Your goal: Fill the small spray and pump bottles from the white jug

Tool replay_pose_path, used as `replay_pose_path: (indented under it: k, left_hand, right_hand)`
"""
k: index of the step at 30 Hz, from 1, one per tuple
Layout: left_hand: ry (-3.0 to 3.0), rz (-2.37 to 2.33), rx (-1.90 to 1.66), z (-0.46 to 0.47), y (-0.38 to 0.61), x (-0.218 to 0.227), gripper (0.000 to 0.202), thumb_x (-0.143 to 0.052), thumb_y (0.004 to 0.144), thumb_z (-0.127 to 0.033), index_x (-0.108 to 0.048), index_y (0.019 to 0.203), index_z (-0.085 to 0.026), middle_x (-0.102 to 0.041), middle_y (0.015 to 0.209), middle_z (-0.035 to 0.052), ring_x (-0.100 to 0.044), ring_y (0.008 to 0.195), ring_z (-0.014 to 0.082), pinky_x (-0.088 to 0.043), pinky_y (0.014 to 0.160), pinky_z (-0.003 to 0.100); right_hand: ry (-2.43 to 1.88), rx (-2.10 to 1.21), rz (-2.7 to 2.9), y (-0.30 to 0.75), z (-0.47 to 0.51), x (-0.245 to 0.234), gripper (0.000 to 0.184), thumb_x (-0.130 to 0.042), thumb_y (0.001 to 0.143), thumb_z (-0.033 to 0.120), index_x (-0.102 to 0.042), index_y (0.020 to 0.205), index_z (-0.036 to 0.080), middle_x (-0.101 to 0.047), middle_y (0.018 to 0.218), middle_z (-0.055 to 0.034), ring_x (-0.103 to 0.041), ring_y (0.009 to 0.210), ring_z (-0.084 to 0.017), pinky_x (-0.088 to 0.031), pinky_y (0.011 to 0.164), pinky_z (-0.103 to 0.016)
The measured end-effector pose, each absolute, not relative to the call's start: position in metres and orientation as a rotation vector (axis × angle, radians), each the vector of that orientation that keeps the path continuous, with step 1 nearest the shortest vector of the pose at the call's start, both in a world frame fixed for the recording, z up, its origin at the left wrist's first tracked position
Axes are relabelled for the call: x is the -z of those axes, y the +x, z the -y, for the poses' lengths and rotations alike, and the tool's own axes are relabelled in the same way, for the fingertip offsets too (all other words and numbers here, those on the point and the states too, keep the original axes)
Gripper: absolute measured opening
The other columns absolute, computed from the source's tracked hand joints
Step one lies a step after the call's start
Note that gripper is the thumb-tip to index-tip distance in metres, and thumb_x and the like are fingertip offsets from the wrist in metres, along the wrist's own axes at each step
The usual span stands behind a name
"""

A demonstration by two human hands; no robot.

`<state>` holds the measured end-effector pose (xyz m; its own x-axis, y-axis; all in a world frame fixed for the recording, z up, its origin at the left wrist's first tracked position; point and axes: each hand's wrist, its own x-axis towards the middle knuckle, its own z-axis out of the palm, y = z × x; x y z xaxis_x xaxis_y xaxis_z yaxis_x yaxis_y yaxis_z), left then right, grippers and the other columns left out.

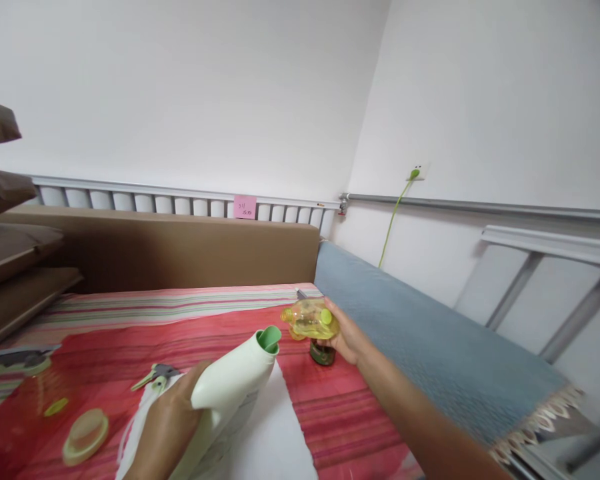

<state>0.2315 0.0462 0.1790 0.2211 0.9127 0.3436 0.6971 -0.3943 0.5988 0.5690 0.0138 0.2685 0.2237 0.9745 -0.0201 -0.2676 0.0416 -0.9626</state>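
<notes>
My left hand (173, 413) is wrapped round the handle of a pale green detergent bottle (237, 373), which leans to the right. Its green pouring spout (270, 339) is uncovered and points up and right. With my right hand (347, 333) I grip a small clear yellow bottle (310, 319), held on its side with its neck to the left. That neck is just above and beyond the spout, apart from it in the picture. Under the yellow bottle stands a small dark green container (323, 352), its top partly hidden.
A trigger spray head (159, 377) and a pale round cap (86, 437) lie on the red striped cloth (195, 333) at left. A clear bottle (43, 393) stands beside them. White paper (275, 427) lies beneath the detergent bottle. Brown and blue-covered boards edge the back and right.
</notes>
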Motion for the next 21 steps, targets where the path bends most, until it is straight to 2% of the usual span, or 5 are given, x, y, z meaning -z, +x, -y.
replay_pose_path:
  k: [5, 11, 17, 21]
  left_hand:
    - [2.187, -1.484, -0.901, -0.044, 0.233, -0.181, 0.047, -0.046, 0.076, -0.012, -0.06, 0.116, -0.031, -0.072, 0.11, 0.0014, -0.068, 0.099, 0.0229, -0.05, 0.079, 0.028]
    - [2.226, -1.516, -0.866, -0.045, 0.237, -0.18, 0.049, -0.044, 0.078, -0.01, -0.058, 0.12, -0.028, -0.07, 0.117, 0.0028, -0.066, 0.104, 0.0227, -0.048, 0.084, 0.03]
    - [2.257, -1.518, -0.881, -0.045, 0.238, -0.18, 0.05, -0.045, 0.077, -0.008, -0.058, 0.121, -0.03, -0.07, 0.116, 0.0013, -0.066, 0.104, 0.0204, -0.048, 0.082, 0.026]
    - [2.253, -1.526, -0.874, -0.045, 0.239, -0.181, 0.049, -0.045, 0.078, -0.009, -0.058, 0.12, -0.032, -0.071, 0.113, 0.0006, -0.067, 0.101, 0.0201, -0.048, 0.08, 0.025]
  right_hand:
    - [-1.155, -1.192, 0.839, 0.571, -0.016, -0.271, 0.042, -0.056, 0.085, 0.05, -0.066, 0.104, 0.014, -0.075, 0.089, -0.012, -0.068, 0.063, -0.018, -0.045, 0.041, -0.02]
    - [-1.179, -1.158, 0.913, 0.566, -0.013, -0.277, 0.042, -0.055, 0.086, 0.049, -0.064, 0.108, 0.014, -0.074, 0.094, -0.0124, -0.071, 0.074, -0.022, -0.047, 0.045, -0.021]
    - [-1.17, -1.118, 0.955, 0.564, -0.011, -0.287, 0.031, -0.055, 0.086, 0.044, -0.064, 0.101, 0.018, -0.075, 0.093, -0.0079, -0.071, 0.08, -0.023, -0.056, 0.058, -0.03]
    - [-1.172, -1.128, 0.968, 0.561, -0.009, -0.293, 0.03, -0.056, 0.086, 0.043, -0.066, 0.101, 0.019, -0.075, 0.094, -0.0075, -0.07, 0.083, -0.024, -0.058, 0.066, -0.033]
